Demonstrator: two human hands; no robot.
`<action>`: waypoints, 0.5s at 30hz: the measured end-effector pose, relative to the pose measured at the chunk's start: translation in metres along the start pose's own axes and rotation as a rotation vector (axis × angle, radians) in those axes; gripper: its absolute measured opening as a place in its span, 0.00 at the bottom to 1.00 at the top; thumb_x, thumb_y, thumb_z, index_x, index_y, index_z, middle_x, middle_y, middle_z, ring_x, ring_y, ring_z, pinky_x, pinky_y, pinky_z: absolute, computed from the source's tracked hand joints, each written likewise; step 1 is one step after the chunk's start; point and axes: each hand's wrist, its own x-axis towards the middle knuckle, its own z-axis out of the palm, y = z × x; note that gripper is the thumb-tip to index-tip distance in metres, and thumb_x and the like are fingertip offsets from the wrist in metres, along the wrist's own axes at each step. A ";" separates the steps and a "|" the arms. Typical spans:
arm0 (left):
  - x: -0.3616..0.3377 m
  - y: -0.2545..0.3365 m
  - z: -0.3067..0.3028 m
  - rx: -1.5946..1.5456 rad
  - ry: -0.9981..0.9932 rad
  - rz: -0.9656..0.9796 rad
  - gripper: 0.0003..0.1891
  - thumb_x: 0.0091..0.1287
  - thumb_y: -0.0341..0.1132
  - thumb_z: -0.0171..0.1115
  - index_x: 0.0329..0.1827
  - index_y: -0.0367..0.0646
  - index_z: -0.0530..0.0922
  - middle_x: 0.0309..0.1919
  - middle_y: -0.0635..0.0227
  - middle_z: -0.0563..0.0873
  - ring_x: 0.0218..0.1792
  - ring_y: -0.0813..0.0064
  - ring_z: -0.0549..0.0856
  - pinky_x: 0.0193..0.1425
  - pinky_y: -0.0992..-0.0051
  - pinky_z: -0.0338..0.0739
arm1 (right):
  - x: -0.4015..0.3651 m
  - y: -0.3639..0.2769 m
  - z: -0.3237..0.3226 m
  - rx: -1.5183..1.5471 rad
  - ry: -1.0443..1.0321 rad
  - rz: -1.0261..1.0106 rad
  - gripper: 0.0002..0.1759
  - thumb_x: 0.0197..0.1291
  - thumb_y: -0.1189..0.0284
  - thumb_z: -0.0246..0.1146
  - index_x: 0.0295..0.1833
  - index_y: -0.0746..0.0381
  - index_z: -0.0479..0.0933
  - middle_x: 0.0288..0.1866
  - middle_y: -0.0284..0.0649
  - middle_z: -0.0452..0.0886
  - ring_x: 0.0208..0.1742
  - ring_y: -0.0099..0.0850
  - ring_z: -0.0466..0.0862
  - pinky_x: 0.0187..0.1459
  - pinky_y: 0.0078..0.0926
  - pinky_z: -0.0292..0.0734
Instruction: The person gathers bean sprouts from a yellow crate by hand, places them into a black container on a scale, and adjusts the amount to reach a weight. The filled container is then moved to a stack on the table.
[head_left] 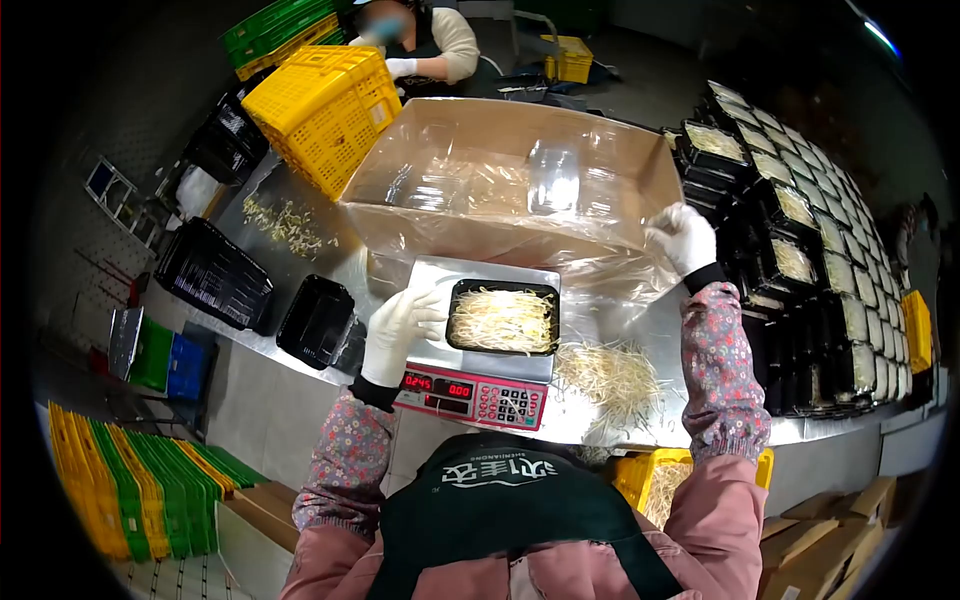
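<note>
A black tray of bean sprouts (503,318) rests on the metal plate of a scale (470,400) with a red-framed panel and lit digits. My left hand (400,325), in a white glove, is beside the tray's left edge with its fingers stretched out, holding nothing. At the right front corner of a large cardboard box (420,190) lined with clear plastic is my right hand (686,240), also gloved. Its fingers are pinched together by the box's rim; whatever they may grip is hidden. Clear plastic lids (555,178) lie inside the box.
Loose sprouts (610,380) lie right of the scale. Empty black trays (316,318) stand at left. Stacked filled trays (790,260) line the right side. A yellow crate (325,105) leans beside the box, and a person (440,50) works behind it.
</note>
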 end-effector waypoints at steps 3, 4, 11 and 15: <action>0.005 0.006 0.007 -0.160 -0.095 -0.135 0.39 0.76 0.64 0.40 0.68 0.31 0.68 0.50 0.57 0.85 0.42 0.72 0.87 0.31 0.80 0.81 | -0.008 -0.050 -0.032 0.590 0.137 -0.204 0.08 0.48 0.75 0.77 0.32 0.58 0.83 0.33 0.35 0.83 0.37 0.27 0.83 0.40 0.23 0.79; 0.009 0.009 0.009 -0.261 -0.160 -0.199 0.42 0.75 0.66 0.38 0.69 0.31 0.66 0.50 0.55 0.85 0.42 0.71 0.87 0.29 0.80 0.80 | -0.018 -0.080 -0.048 0.574 0.102 -0.334 0.07 0.49 0.74 0.76 0.33 0.57 0.84 0.33 0.34 0.83 0.37 0.28 0.83 0.40 0.24 0.80; 0.026 0.011 0.021 -0.358 -0.214 -0.215 0.31 0.75 0.37 0.50 0.76 0.32 0.55 0.47 0.59 0.84 0.37 0.75 0.86 0.29 0.82 0.80 | -0.063 -0.134 -0.038 0.719 -0.457 -0.825 0.20 0.44 0.60 0.78 0.43 0.56 0.88 0.60 0.37 0.82 0.69 0.37 0.72 0.67 0.40 0.66; -0.001 0.005 0.045 -0.107 -0.124 -0.045 0.37 0.64 0.16 0.53 0.78 0.36 0.52 0.41 0.63 0.83 0.36 0.75 0.86 0.34 0.80 0.84 | -0.099 -0.100 -0.006 0.894 -0.432 -0.202 0.33 0.57 0.63 0.73 0.69 0.55 0.75 0.74 0.45 0.69 0.76 0.37 0.64 0.74 0.37 0.58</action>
